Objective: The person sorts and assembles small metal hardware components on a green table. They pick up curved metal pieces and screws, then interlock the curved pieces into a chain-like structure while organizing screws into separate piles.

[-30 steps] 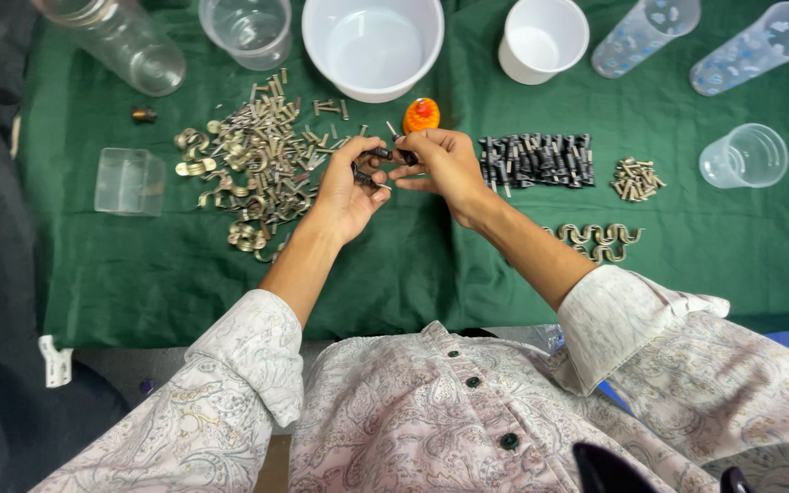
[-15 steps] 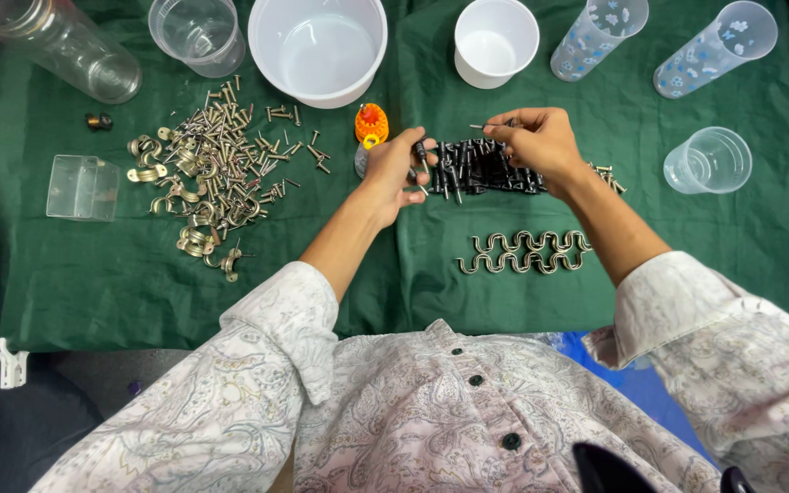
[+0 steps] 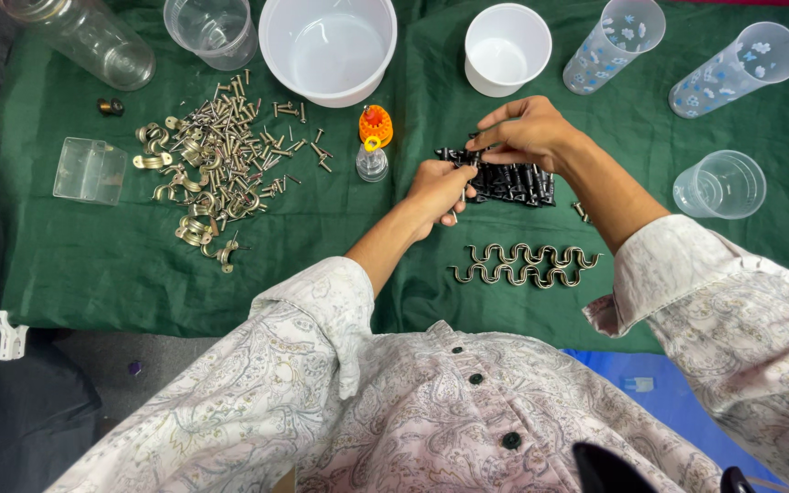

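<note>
Both hands work over a row of black screws (image 3: 509, 183) laid on the green cloth (image 3: 93, 265) covering the bench, right of centre. The row runs left to right, while each screw in it lies with its long axis pointing near to far. The right hand (image 3: 527, 132) hovers directly above the far edge of the row, thumb and forefinger pinched together with the fingertips pointing down at the left portion of the row; whether a screw sits between them cannot be told. The left hand (image 3: 440, 187) is curled closed at the row's left end, touching it, and appears to grip a small metal piece whose light shank shows below the fingers. Of the two, the right hand lies over the row and the left hand lies just beside it. Near to the row, apart from it, lies a line of wavy metal clips (image 3: 524, 265). Left of the hands stands a small bottle with an orange cap (image 3: 373, 146); further left spreads a loose heap of brass-coloured screws and clamps (image 3: 216, 164). A white bowl (image 3: 328, 47) stands far.
</note>
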